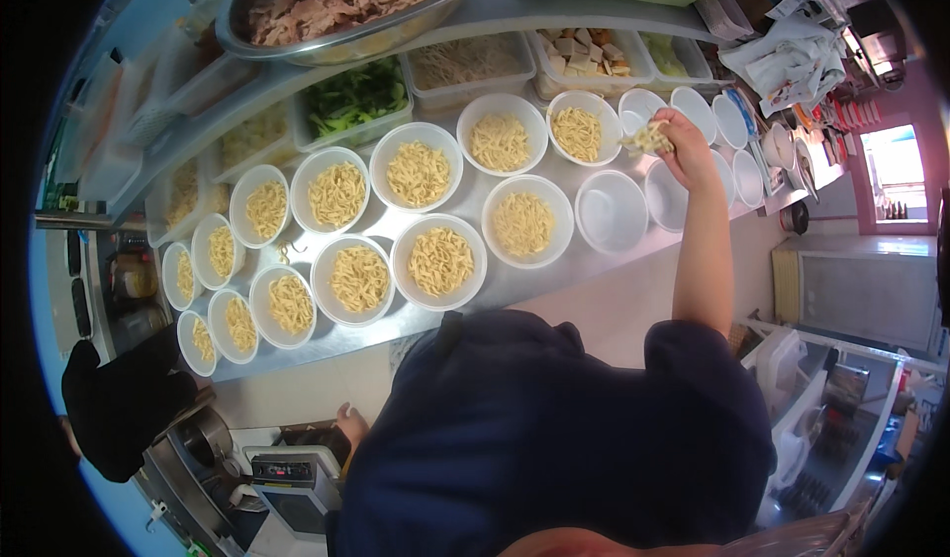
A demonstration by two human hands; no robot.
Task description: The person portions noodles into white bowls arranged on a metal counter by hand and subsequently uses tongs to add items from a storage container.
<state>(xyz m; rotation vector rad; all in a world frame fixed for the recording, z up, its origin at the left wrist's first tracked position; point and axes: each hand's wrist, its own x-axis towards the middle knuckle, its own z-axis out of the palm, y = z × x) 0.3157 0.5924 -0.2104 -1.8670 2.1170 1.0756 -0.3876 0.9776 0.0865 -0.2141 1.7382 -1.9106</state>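
Observation:
My right hand (684, 149) pinches a clump of noodles (652, 140) over the empty plastic bowls at the right of the steel counter (438, 328). Beneath and beside it are an empty bowl (637, 109) in the back row and another empty bowl (665, 195) in the front row. Just left stands a bowl of noodles (579, 132), with an empty bowl (611, 212) in front of it. Two rows of noodle-filled bowls (439, 262) run to the left. My left hand (352, 423) hangs low beside my body, partly hidden by my torso; its grip is unclear.
Behind the bowls stand tubs of green vegetables (356, 101), tofu cubes (582, 51) and shreds (467, 60). A metal basin of shredded meat (356, 0) sits on the shelf above. Stray noodles (286, 251) lie on the counter. A person in black (130, 401) is at left.

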